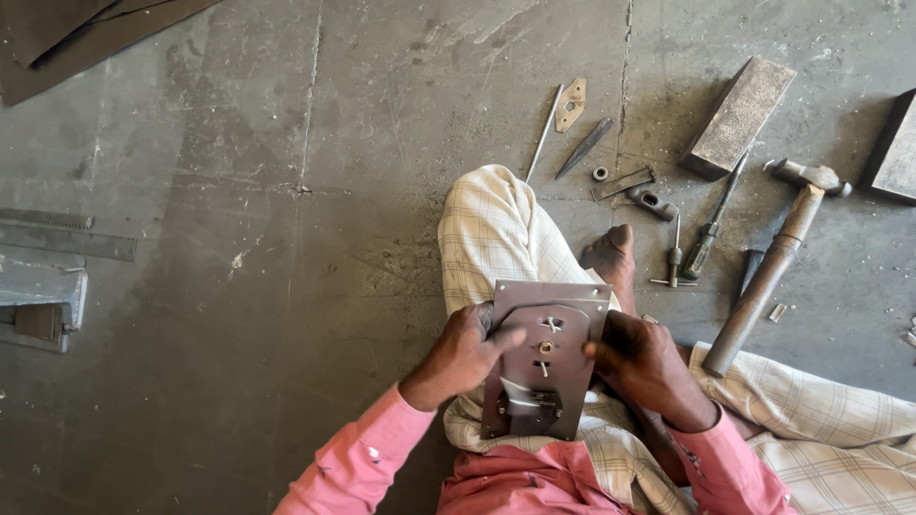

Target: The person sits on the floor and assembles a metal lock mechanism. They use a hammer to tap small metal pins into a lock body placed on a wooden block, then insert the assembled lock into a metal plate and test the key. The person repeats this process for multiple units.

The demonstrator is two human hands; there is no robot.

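Person sits on a concrete floor [239, 191], legs folded, metal plate [546, 358] resting on the lap over checked cloth. Plate is rectangular, grey, with a curved slot, a small brass-coloured pin at centre and a dark latch part near its lower end. Left hand [463, 351] grips the plate's left edge, thumb lying across the face toward the centre. Right hand [641, 360] closed on the right edge, fingers wrapped behind, thumb tip on the face near the pin. Bare foot [611, 256] just above the plate. Tools spread on the floor to the upper right, well apart from the hands: hammer [775, 262] with wooden handle lying diagonal, screwdriver [711, 229] beside it, a small hammer head [653, 201], a punch [584, 148], a thin rod [544, 133], a small flat cut-out piece [571, 103], a washer [600, 174]. A steel block [739, 116] sits above the hammer, second block at the right frame edge. Dark sheet stock at top left.
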